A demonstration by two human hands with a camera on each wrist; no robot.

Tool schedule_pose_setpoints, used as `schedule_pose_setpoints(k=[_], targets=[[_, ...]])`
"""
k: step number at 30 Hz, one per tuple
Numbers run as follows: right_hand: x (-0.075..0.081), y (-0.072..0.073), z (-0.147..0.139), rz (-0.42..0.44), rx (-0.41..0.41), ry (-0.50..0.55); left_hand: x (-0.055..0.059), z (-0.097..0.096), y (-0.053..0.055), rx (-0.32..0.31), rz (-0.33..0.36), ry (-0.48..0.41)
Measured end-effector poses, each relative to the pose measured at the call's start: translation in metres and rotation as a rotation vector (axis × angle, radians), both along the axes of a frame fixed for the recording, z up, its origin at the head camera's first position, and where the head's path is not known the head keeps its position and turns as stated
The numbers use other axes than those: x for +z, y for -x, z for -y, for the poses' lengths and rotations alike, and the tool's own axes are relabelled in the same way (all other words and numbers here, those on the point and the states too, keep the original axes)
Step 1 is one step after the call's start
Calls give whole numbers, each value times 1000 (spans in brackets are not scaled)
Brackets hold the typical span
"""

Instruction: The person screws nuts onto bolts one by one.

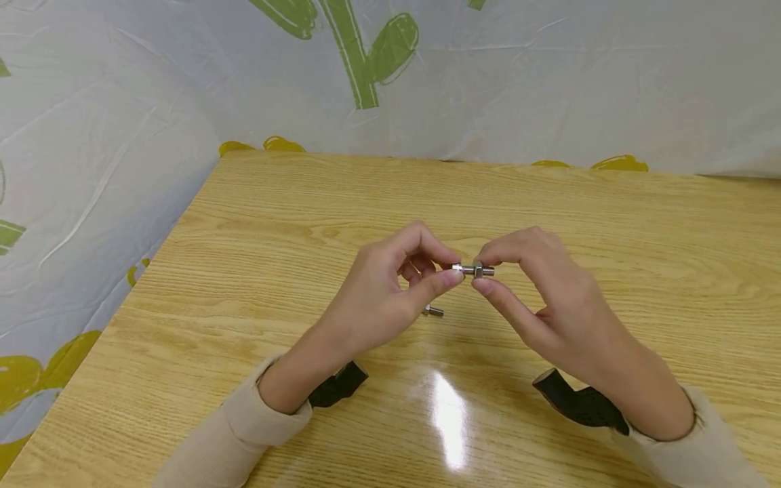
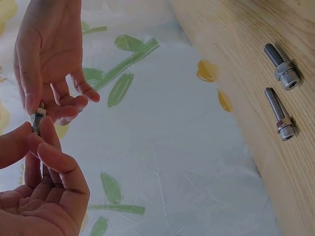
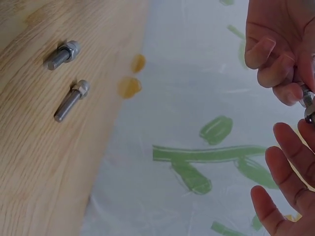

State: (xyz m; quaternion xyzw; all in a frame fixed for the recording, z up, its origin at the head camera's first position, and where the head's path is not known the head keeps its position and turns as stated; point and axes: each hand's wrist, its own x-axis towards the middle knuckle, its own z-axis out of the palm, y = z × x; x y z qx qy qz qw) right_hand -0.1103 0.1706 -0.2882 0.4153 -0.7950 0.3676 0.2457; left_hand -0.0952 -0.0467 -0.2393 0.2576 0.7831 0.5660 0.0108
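Observation:
A silver bolt [image 1: 468, 270] is held level above the table, its head between the thumb and index finger of my left hand [image 1: 381, 291]. A hex nut [image 1: 478, 270] sits partway along its thread, and the thumb and index finger of my right hand [image 1: 558, 308] pinch it from above and below. The threaded end sticks out past the nut to the right. In the left wrist view the nut [image 2: 38, 116] shows between both hands' fingertips. The right wrist view catches the bolt [image 3: 308, 101] only at its edge.
On the wooden table [image 1: 274, 224] lie a thicker bolt with a nut [image 2: 282, 68] and a slimmer bolt with a nut [image 2: 279, 115]. In the head view, my left hand partly hides one bolt [image 1: 436, 311]. A patterned sheet [image 1: 488, 88] hangs behind the table.

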Motion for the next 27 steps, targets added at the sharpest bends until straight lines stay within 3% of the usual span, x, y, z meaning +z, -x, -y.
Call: schedule_pose_setpoints(k=[4,11,16,22,27], targets=[[8,-5,7,23,5,-22,1,0,-2,7,16,0],[-7,2,-1,74,-22,-62,-4,0,-1,2,20,-5],[-1,-4,-1,119,-58,-85,-5,2,-2,12,48,-7],[6,-5,5,49,-31,-65,-6,4,-2,19,88,-22],[-4,-1,3,26,-12,-52,-8,4,-2,14,90,-36]])
